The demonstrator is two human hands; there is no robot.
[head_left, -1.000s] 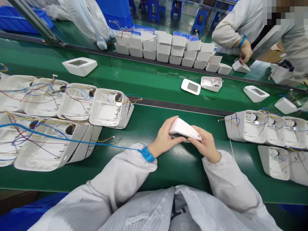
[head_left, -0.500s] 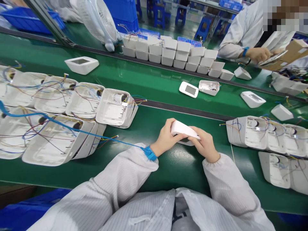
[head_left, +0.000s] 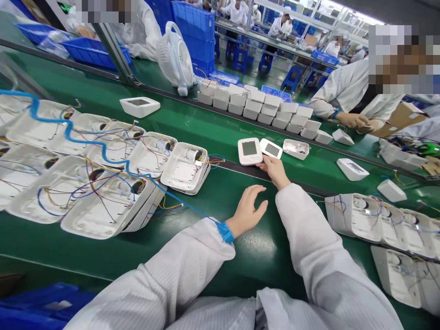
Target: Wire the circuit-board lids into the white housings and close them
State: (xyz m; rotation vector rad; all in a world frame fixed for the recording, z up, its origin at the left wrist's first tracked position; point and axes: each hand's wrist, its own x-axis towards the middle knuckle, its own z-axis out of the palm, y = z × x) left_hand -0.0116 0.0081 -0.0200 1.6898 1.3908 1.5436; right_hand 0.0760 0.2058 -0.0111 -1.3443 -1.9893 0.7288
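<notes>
Beyond your loosely spread, empty left hand [head_left: 247,213], your right hand [head_left: 277,173] pinches a screened white unit [head_left: 250,150] by its near corner, underside hidden.

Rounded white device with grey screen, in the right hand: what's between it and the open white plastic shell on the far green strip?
In the head view, a flat white panel with a grey window.
</notes>
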